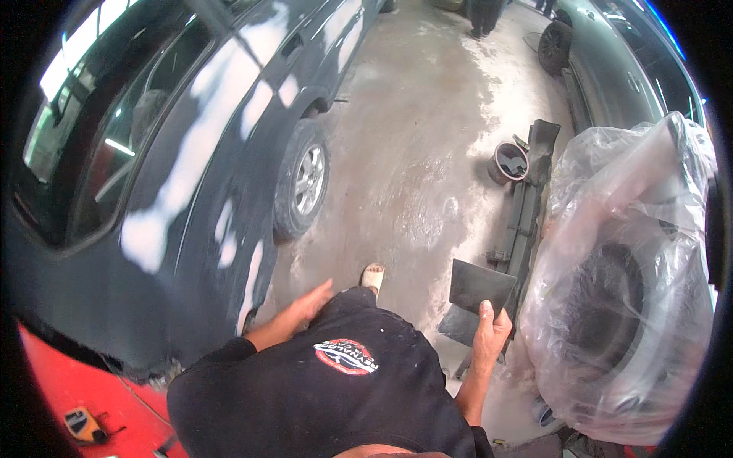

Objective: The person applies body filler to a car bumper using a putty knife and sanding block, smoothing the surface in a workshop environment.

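My right hand (489, 328) grips a thin dark rectangular sheet (477, 282), its thumb on the face. My left hand (313, 299), slightly blurred, hangs beside my black shirt with its fingers extended and nothing visible in them. It is near the dark car (206, 221) on the left, whose bodywork carries pale white patches (153, 237). A silver-rimmed wheel (305, 179) of that car shows ahead of my left hand.
A bucket (498, 164) sits beside long black panels (527, 198). Plastic sheeting (611, 343) wraps a bulky object at right, near a grey car (611, 53). A person's legs (485, 21) show far ahead. A yellow tool (84, 424) rests on red surface at lower left.
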A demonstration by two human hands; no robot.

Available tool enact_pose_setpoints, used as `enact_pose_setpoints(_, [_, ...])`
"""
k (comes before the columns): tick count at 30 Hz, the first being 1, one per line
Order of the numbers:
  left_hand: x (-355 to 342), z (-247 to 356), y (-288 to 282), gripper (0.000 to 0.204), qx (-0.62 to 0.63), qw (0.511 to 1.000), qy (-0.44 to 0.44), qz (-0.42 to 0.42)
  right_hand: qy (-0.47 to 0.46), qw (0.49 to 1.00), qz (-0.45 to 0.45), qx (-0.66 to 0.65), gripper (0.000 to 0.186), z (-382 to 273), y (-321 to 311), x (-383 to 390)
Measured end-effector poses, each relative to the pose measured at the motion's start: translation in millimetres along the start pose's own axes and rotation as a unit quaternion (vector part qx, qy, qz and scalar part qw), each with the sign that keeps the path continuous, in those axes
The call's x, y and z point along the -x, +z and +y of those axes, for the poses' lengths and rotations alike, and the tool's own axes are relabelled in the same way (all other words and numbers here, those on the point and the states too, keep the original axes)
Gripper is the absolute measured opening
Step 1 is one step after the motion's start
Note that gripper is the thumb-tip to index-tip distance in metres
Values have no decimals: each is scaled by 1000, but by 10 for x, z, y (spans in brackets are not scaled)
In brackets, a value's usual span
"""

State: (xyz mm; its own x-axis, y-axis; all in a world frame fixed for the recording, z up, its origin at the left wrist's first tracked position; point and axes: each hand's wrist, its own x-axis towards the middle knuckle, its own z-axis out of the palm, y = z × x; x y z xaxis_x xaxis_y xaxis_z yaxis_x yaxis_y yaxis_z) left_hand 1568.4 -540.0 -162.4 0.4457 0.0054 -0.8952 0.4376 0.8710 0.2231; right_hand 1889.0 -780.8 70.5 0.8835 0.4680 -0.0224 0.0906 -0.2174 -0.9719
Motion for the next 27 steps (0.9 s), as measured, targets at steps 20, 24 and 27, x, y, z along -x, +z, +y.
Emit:
enact_pose_setpoints(20, [-121, 5000, 4542, 21, -416, 614, 627, -238, -272, 940, -123, 165, 17, -256, 575, -4201])
enact_pose_setpoints(24, [-272, 5778, 4706, 16, -411, 597, 672, -151, -257, 929, -209, 162, 15, -746, 581, -5315])
enact_pose_setpoints(27, [-453, 6283, 4802, 14, -447, 538, 708, -91, -311, 912, -216, 156, 16, -895, 554, -6093])
